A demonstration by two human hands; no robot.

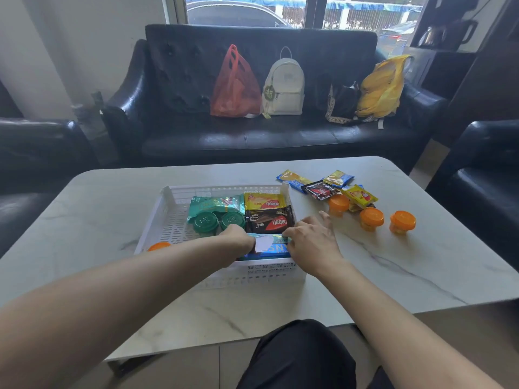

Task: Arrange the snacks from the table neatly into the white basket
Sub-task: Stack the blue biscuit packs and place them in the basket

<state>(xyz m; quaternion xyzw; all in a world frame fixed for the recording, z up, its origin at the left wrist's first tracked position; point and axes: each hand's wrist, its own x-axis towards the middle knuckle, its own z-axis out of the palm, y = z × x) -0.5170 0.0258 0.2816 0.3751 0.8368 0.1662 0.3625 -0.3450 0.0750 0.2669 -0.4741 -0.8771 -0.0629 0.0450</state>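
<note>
Now both hands down in the basket [179, 217], working one blue pack [273, 249] into the near right corner. Left hand [238, 240] closed on the pack's left end, right hand [311, 240] clamped on its right end, fingers curled over the top edge by the right wall. Pack lying flat along the near wall, just near of the brown wafer pack [271, 221].

Already inside: yellow wafer pack [264, 202] at the far right, teal bag [216, 203] beside it on the left, two green-lidded jars [217, 220] just near of that. Left half of the basket bare.

Out on the table [393, 265], to the right: a loose heap of small sachets [325, 185], and three orange-lidded jars [372, 217] near them. One more orange lid [158, 246] peeping out at the basket's near left corner.

Handling, by the look of it: blue pack light, foil wrap slick and crinkly, contents probably brittle, so best held by the ends or long edges, not squeezed in the middle. Sachets soft and slippery, likely to slide apart if scooped; pinch each by a sealed edge. Jars rigid, heavier, easy to grip round the lid, and best stood upright in the bare left half.
</note>
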